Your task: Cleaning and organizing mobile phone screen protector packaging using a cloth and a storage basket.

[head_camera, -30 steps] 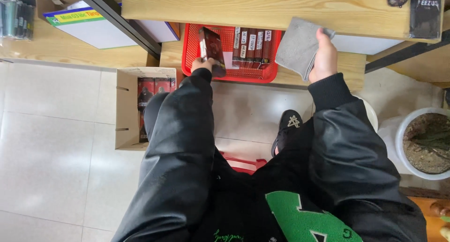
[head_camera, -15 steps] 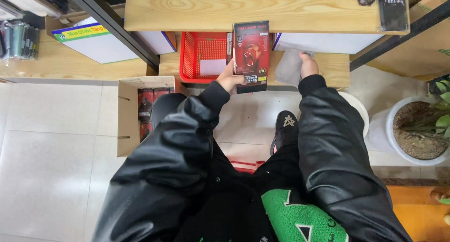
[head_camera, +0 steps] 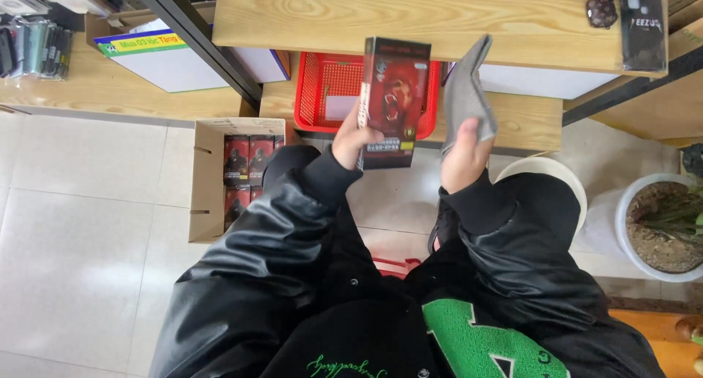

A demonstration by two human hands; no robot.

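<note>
Dark flat box (head_camera: 395,103) in left hand (head_camera: 351,138) grip, grey cloth (head_camera: 463,92) in right hand (head_camera: 463,152), above red basket (head_camera: 322,92).

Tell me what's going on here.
A person in a black jacket looks down at their own hands over a low wooden shelf. The left hand holds up a flat dark box with a red picture, its front facing the camera. The right hand grips a grey cloth beside the box, not touching it. Behind both sits a red plastic basket on the shelf. An open cardboard carton with similar dark boxes stands on the tiled floor at the left.
</note>
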